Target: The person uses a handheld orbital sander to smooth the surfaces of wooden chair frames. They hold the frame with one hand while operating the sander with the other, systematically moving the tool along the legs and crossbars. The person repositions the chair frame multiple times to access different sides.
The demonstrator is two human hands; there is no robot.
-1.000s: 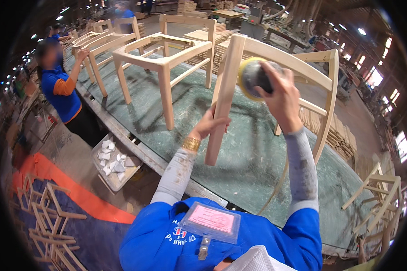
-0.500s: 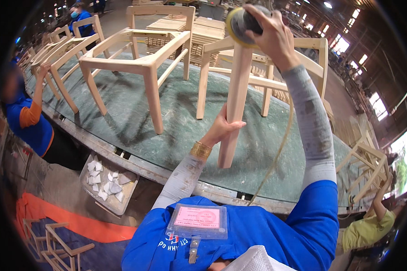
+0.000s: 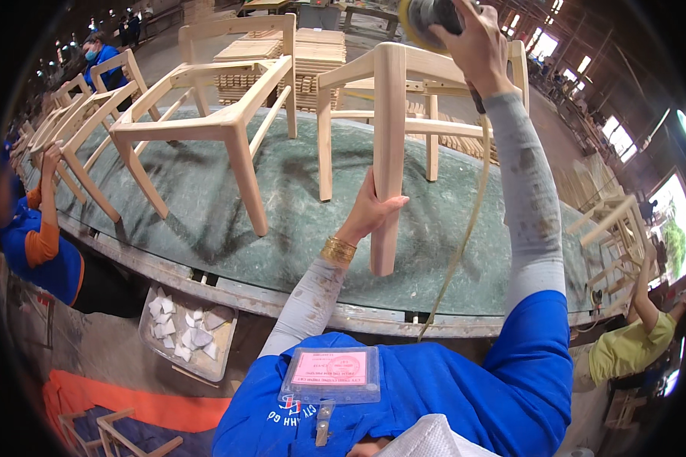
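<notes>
A bare wooden chair frame [image 3: 389, 114] stands on the green worktable, its thick front leg toward me. My left hand [image 3: 371, 209] is wrapped around that leg below its middle, thumb across the front. At the top edge my right hand [image 3: 480, 49] grips a round power sander [image 3: 434, 21] with a dark body and a yellowish pad edge, partly cut off by the picture's rim. The sander is beyond the leg's top corner, over the seat rail; whether its pad touches wood I cannot tell. A pale hose [image 3: 465, 236] trails down from it past my right forearm.
More chair frames [image 3: 206, 114] line the green table [image 3: 305, 251] on the left, where a co-worker's hand [image 3: 49, 158] holds one. A bin of white scraps [image 3: 187, 335] sits below the table edge. Stacked slats [image 3: 316, 57] stand behind. Another person [image 3: 633, 346] works at the right.
My right hand has moved the sander from the leg's top corner away to the right and farther off. My left hand keeps its hold on the leg. The whole view has shifted slightly.
</notes>
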